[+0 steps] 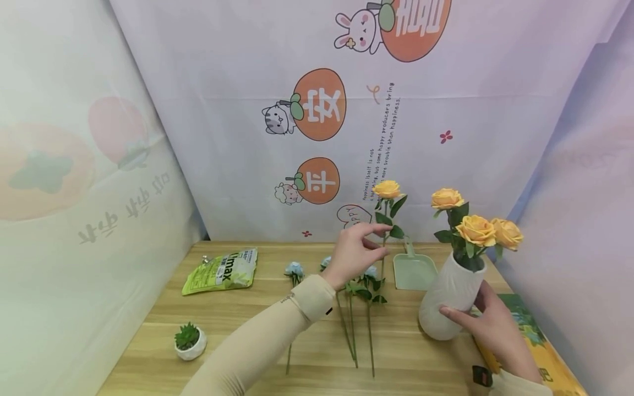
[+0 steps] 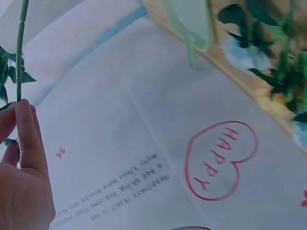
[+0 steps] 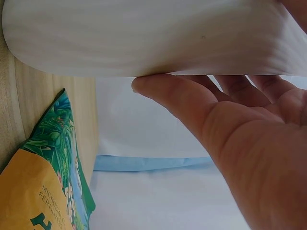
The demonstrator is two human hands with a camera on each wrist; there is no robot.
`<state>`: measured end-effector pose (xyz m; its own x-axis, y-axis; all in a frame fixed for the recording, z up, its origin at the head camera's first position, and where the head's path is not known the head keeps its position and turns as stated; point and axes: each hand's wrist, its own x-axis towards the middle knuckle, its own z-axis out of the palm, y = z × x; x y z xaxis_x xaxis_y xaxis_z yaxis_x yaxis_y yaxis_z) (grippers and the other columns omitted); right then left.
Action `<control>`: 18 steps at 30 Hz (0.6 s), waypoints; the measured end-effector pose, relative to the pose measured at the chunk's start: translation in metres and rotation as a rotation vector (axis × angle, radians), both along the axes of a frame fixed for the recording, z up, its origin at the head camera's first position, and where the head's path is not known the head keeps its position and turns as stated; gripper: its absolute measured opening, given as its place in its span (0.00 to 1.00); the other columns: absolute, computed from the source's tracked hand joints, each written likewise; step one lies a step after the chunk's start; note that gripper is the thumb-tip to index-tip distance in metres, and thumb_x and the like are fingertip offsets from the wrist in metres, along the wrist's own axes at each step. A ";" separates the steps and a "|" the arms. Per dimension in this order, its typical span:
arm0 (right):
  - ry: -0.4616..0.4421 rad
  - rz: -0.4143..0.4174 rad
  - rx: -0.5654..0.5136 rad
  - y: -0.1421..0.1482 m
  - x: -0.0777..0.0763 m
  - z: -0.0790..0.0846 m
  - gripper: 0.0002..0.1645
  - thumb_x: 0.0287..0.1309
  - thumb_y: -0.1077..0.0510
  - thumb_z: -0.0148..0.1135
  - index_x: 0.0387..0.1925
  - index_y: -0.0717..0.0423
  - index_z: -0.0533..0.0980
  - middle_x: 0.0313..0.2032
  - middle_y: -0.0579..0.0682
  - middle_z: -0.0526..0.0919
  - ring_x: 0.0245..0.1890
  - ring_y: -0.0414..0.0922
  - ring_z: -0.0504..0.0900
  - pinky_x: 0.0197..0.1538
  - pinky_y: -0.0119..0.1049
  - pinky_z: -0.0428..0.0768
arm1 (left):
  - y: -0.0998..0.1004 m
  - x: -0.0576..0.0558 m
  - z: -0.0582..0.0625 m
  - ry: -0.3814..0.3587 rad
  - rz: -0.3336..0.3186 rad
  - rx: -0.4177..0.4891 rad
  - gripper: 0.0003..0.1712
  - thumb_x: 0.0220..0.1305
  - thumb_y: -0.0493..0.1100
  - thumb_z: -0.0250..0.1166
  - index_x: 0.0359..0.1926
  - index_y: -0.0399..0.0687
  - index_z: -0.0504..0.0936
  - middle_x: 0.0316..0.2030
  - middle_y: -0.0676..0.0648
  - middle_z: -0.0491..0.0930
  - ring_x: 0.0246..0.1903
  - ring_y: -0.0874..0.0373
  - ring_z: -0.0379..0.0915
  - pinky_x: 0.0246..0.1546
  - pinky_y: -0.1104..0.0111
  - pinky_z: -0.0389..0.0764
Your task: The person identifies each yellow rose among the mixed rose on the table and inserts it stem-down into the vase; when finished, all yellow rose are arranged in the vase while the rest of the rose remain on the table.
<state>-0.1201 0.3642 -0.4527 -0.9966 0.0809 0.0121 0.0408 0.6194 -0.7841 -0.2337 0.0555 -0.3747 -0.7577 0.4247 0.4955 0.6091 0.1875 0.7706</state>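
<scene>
My left hand (image 1: 354,250) pinches the green stem (image 2: 20,52) of a yellow rose (image 1: 387,189) between thumb and fingers. The rose stands upright, raised in front of the backdrop, left of the vase. A white textured vase (image 1: 451,297) leans to the right, with my right hand (image 1: 500,324) gripping its side, the thumb across the front. Three yellow roses (image 1: 475,230) with dark leaves stand in its mouth. Below my left arm, several stems lie on the table, with pale blue roses (image 1: 294,269) at their heads; hand and sleeve partly hide them.
A pale green dustpan (image 1: 415,272) lies at the back of the wooden table (image 1: 247,330). Left of the stems are a lime-green pouch (image 1: 223,272) and a small potted succulent (image 1: 190,344). A yellow fertilizer bag (image 3: 38,187) lies right of the vase. Printed cloth (image 1: 238,143) surrounds the table.
</scene>
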 end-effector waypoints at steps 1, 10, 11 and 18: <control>0.000 -0.003 0.001 0.000 0.000 0.000 0.71 0.62 0.33 0.77 0.85 0.62 0.46 0.76 0.75 0.62 0.73 0.75 0.65 0.64 0.78 0.72 | 0.006 0.001 0.004 0.001 -0.016 0.023 0.27 0.66 0.34 0.78 0.64 0.52 0.87 0.52 0.49 0.84 0.36 0.73 0.85 0.36 0.75 0.89; 0.028 -0.006 -0.006 0.001 0.003 -0.002 0.68 0.63 0.35 0.77 0.84 0.62 0.49 0.75 0.73 0.65 0.72 0.74 0.68 0.63 0.78 0.73 | 0.061 0.004 0.038 0.017 -0.124 0.254 0.27 0.67 0.34 0.77 0.66 0.52 0.86 0.53 0.48 0.85 0.38 0.71 0.87 0.38 0.70 0.91; 0.031 -0.006 -0.007 0.001 0.003 -0.001 0.67 0.63 0.35 0.78 0.84 0.62 0.49 0.75 0.73 0.66 0.72 0.74 0.68 0.63 0.77 0.74 | 0.065 0.004 0.041 0.018 -0.122 0.273 0.27 0.67 0.35 0.77 0.66 0.53 0.86 0.53 0.48 0.84 0.38 0.71 0.87 0.37 0.70 0.91; 0.044 0.000 -0.025 -0.002 0.004 0.001 0.67 0.62 0.36 0.78 0.84 0.61 0.50 0.75 0.72 0.65 0.72 0.73 0.68 0.64 0.77 0.73 | 0.084 -0.001 0.061 -0.001 -0.070 0.421 0.26 0.68 0.34 0.77 0.65 0.52 0.86 0.52 0.51 0.83 0.37 0.69 0.88 0.36 0.67 0.92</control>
<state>-0.1163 0.3620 -0.4520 -0.9952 0.0813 0.0539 0.0057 0.5999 -0.8001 -0.2342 0.1396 -0.3132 -0.7345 0.2364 0.6361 0.6086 -0.1853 0.7716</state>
